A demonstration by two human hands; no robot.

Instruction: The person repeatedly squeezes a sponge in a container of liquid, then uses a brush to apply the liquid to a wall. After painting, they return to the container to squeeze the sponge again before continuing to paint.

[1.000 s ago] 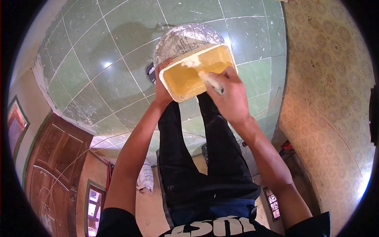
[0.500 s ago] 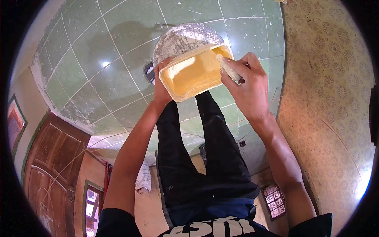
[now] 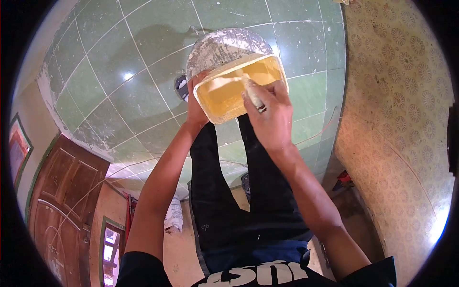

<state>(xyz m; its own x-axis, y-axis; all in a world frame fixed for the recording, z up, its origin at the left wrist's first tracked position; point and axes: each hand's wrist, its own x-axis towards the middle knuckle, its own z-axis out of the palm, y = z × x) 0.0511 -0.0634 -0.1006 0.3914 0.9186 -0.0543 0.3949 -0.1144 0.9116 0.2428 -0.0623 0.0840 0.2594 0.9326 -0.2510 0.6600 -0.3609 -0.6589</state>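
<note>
Caution: the yellow tub [image 3: 224,101], at upper centre of the frame, could tip or slip if the left hand [image 3: 195,104] loosens, since no other hand appears to steady it; a hard push from the tool [image 3: 255,98] could cause the same. The left hand grasps the tub's left end (some fingers are hidden); the right hand [image 3: 271,112] is closed round the tool's pale handle. Tub appearance: rectangular, rounded corners, smeared pale rim, whitish patch inside. Behind it: a round, spattered surface [image 3: 224,44].
</note>
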